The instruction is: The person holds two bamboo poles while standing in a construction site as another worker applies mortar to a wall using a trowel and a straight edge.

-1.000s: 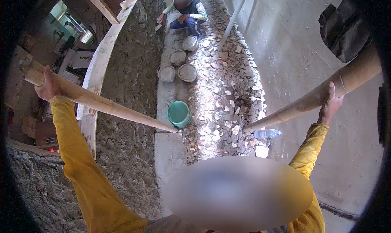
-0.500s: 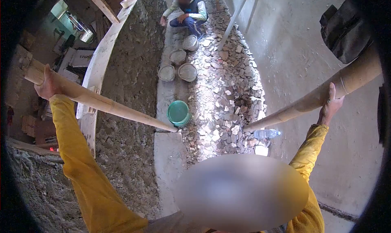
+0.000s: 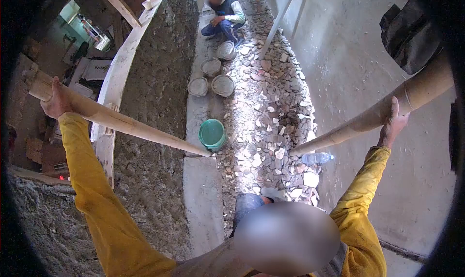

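My left hand is closed around the upper part of a bamboo pole, its thumb lying along the side. That pole slants down to the ground near a green bucket. Over on the right, my right hand holds a second, thicker bamboo pole from below. The foot of this one stands at the edge of the rubble, close to a clear plastic bottle on its side. Yellow sleeves cover both outstretched arms.
A person crouches ahead, behind several buckets of grey mix. Broken stones cover the middle strip, beside a concrete ledge. A wooden board edges the left side. A blurred oval hides the lower middle.
The crouching person has drawn an outstretched arm inward. The blurred oval has shrunk and shifted lower, and a dark blue trouser leg now shows beside it. Both my hands stay put.
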The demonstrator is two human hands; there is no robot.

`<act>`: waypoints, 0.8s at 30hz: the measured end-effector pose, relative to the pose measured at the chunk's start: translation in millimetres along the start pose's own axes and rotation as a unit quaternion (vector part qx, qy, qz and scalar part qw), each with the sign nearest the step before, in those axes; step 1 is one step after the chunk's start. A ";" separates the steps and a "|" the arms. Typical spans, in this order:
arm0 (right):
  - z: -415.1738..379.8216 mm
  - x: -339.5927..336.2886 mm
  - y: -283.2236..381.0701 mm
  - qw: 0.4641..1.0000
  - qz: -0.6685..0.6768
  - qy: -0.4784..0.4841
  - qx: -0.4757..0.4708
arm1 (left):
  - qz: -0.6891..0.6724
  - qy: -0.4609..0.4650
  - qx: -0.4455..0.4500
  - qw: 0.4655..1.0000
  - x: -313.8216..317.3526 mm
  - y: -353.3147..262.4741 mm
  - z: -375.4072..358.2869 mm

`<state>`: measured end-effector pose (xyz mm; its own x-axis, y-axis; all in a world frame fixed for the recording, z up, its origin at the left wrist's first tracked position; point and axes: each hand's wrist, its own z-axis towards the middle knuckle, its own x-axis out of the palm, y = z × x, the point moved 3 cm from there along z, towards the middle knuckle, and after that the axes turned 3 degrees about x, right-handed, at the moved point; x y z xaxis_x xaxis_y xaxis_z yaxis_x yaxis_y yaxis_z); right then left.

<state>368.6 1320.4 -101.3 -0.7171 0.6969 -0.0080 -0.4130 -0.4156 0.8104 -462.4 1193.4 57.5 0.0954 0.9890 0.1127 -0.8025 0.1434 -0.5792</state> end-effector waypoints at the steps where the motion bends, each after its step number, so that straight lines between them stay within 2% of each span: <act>1: -0.3 0.0 0.8 1.000 -0.001 0.002 -0.001 | 0.015 -0.005 0.005 1.000 0.1 -5.1 -2.4; 5: 1.0 -0.4 -2.9 1.000 0.014 0.001 0.003 | 0.028 -0.005 0.018 0.999 1.3 -27.0 -14.4; 7: -0.1 -0.4 1.4 1.000 -0.021 -0.007 0.007 | 0.042 -0.003 0.015 0.999 0.4 -26.4 -14.1; 15: 2.1 -1.4 -5.0 1.000 -0.004 -0.002 0.009 | 0.027 0.002 -0.006 1.000 0.3 -11.9 -5.9; 17: 1.9 -1.7 -3.6 1.000 -0.010 -0.005 0.011 | 0.086 -0.015 0.033 0.996 -0.6 -27.4 -12.7; 20: 1.3 -1.3 -1.3 0.999 -0.034 -0.013 0.004 | 0.116 -0.013 0.023 0.993 -1.8 -23.0 -10.9; 24: 1.6 -1.3 -3.5 1.000 -0.011 -0.005 0.007 | 0.051 0.004 0.017 0.999 -0.6 -14.5 -6.8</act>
<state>371.8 1321.9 -103.2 -0.7023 0.7115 -0.0214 -0.4214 -0.3914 0.8181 -446.8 1190.9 60.3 0.0171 0.9987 0.0487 -0.8282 0.0414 -0.5590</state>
